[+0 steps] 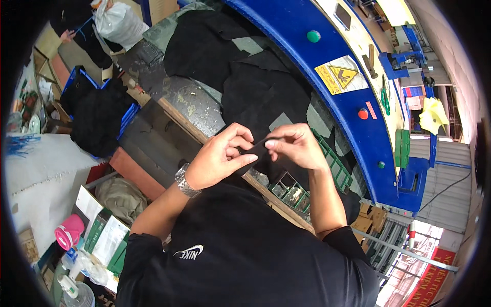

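Note:
Both my hands are raised close together over the near edge of a work table, with a small dark strip of sheet material [260, 149] between them. My left hand [217, 156], with a metal watch at the wrist, has its thumb and fingers closed on the strip's left part. The right end is pinched between thumb and forefinger of my right hand [297, 146]. Under and beyond the hands lie wide black sheets of leather-like material [263, 89]. Green metal frames divided into cells [290, 192] sit beneath my right wrist.
A blue machine beam [332, 110] with green and red buttons arches across the far right. On top lie a hammer [369, 60] and green-handled scissors [384, 100]. A wooden bar [181, 120] edges the table. Left stands a blue crate [125, 123] of black pieces; another person [84, 33] is behind.

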### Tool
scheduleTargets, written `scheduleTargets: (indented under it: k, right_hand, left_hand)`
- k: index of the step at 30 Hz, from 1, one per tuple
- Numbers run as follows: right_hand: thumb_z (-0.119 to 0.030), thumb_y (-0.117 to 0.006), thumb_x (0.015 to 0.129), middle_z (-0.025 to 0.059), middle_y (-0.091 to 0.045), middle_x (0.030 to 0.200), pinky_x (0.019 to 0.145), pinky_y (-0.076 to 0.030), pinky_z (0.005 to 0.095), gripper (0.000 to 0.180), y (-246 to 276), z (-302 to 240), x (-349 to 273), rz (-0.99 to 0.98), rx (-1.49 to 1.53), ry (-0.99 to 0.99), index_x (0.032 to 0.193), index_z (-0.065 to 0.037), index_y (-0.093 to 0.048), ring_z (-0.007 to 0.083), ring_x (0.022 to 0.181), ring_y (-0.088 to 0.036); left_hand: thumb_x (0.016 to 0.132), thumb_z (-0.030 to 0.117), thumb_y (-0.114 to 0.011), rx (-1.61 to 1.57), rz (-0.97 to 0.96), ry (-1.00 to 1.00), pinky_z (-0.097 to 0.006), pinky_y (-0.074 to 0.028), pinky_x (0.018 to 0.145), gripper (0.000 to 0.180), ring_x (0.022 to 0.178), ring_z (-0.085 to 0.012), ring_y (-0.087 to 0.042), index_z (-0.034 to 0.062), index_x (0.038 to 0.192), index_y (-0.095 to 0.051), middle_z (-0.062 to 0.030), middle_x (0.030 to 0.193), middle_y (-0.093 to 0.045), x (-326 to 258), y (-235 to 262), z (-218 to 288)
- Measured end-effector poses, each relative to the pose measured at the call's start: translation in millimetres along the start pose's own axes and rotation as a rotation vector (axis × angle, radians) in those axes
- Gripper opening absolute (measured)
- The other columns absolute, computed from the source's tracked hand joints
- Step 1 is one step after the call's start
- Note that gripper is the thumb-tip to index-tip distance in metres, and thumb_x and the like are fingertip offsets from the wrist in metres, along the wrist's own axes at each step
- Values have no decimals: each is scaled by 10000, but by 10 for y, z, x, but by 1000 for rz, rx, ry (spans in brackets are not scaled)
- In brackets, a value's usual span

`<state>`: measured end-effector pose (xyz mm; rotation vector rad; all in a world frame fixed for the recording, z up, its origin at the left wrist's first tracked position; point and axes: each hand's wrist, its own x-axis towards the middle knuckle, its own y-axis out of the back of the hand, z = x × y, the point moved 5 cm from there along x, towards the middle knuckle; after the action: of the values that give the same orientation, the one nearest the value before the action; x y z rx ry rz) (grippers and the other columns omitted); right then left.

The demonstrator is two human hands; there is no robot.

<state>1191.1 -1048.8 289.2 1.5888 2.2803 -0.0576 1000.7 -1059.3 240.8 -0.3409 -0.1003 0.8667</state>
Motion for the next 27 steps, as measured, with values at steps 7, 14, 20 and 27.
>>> scheduleTargets:
  k: [7, 14, 20, 27]
  right_hand:
    - [-200, -714, 929, -23, -632, 687, 542, -411, 234, 181, 1409, 454, 477, 451, -446, -8, 873, -28, -726, 52, 602, -547]
    - [-199, -792, 858, -32, -591, 650, 538, -368, 257, 187, 1552, 1466, 1203, 512, -233, -153, 831, -21, -741, 59, 577, -471]
    - [-194, -837, 807, -28, -569, 611, 540, -375, 280, 252, 1425, 1653, 1423, 507, -232, -195, 691, -22, -694, 73, 574, -477]
    - [-189, -857, 790, -16, -625, 714, 593, -432, 265, 228, 1475, 1785, 1528, 658, -459, -195, 777, -45, -681, 85, 640, -541]
  left_hand:
    - [861, 70, -766, 4, -355, 281, -308, -497, 963, 446, 1093, -132, -625, -46, 1257, -597, -87, 1175, -683, -10, 283, -1039]
    - [896, 81, -738, -71, -2, 439, -273, -523, 886, 322, 971, -95, -649, -52, 1169, -631, -49, 1094, -705, -458, 779, -1503]
    - [927, 101, -710, 5, 120, 417, -268, -520, 879, 302, 964, -88, -645, -49, 1174, -626, -40, 1085, -706, -720, 952, -1745]
    - [920, 203, -724, 274, 286, 397, -315, -529, 929, 510, 1111, -198, -641, -39, 1329, -538, -167, 1269, -641, -889, 1103, -2103]
